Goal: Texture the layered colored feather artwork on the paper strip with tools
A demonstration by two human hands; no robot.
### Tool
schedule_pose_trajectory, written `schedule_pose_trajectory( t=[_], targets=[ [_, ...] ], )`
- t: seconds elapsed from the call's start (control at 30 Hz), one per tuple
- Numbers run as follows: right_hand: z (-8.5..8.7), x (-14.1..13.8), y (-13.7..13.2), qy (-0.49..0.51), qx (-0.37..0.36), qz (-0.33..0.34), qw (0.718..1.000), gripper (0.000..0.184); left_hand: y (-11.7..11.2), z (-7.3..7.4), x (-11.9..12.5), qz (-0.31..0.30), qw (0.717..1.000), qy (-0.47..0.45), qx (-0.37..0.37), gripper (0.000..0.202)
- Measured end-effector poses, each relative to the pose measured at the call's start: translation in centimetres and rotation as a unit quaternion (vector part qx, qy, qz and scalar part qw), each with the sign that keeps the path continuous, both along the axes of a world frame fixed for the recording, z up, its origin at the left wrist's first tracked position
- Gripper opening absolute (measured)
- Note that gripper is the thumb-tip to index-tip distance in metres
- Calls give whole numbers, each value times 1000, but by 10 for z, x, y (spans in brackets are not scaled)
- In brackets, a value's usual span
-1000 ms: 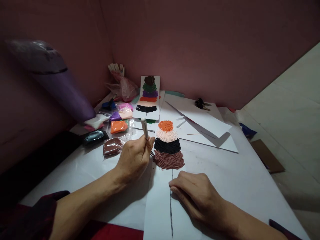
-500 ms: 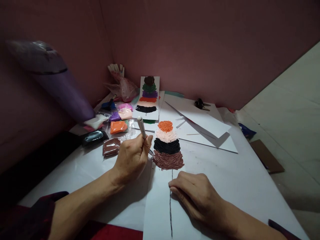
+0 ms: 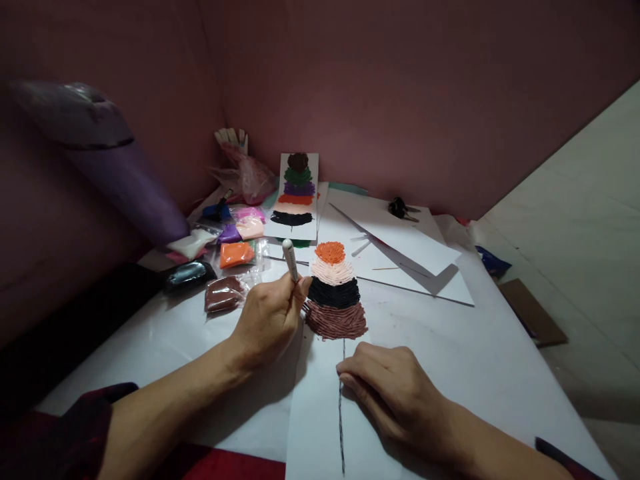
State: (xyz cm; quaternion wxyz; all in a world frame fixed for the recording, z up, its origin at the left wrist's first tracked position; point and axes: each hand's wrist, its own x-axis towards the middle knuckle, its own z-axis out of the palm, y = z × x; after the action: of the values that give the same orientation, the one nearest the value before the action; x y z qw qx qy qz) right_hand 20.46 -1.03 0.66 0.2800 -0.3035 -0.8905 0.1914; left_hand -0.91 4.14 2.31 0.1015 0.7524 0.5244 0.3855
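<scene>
My left hand [image 3: 270, 317] is closed around a white pen-shaped tool [image 3: 290, 259]. Thin dark prongs at the tool's lower end reach the left edge of the brown clay layer [image 3: 336, 321]. Above that layer are a black [image 3: 334, 292], a pale pink [image 3: 333, 271] and an orange clay layer [image 3: 330, 253], all with grooved surfaces. They sit on a white paper strip [image 3: 315, 413], where a dark line runs down from the brown clay. My right hand [image 3: 390, 390] rests on the strip beside this line, fingertips pressed together; anything between them is hidden.
Clay packets, including orange [image 3: 237, 255], brown [image 3: 223, 293] and black [image 3: 189, 277], lie at left. Behind stands a card with coloured clay layers [image 3: 299, 190]. White sheets [image 3: 395, 230] and keys [image 3: 399, 208] are at the back right. A purple roll [image 3: 130, 180] leans at left.
My left hand and the pronged tool have shifted slightly right, bringing the prongs against the brown clay's left edge. My right hand stays in place.
</scene>
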Motion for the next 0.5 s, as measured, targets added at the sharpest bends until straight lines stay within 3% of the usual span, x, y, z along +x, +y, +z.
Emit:
schedule_pose_trajectory(
  t=[0.5],
  targets=[
    [-1,0,0,10,-2,2,1000,22,3,-2,-2,21,1000,19,-13,36]
  ],
)
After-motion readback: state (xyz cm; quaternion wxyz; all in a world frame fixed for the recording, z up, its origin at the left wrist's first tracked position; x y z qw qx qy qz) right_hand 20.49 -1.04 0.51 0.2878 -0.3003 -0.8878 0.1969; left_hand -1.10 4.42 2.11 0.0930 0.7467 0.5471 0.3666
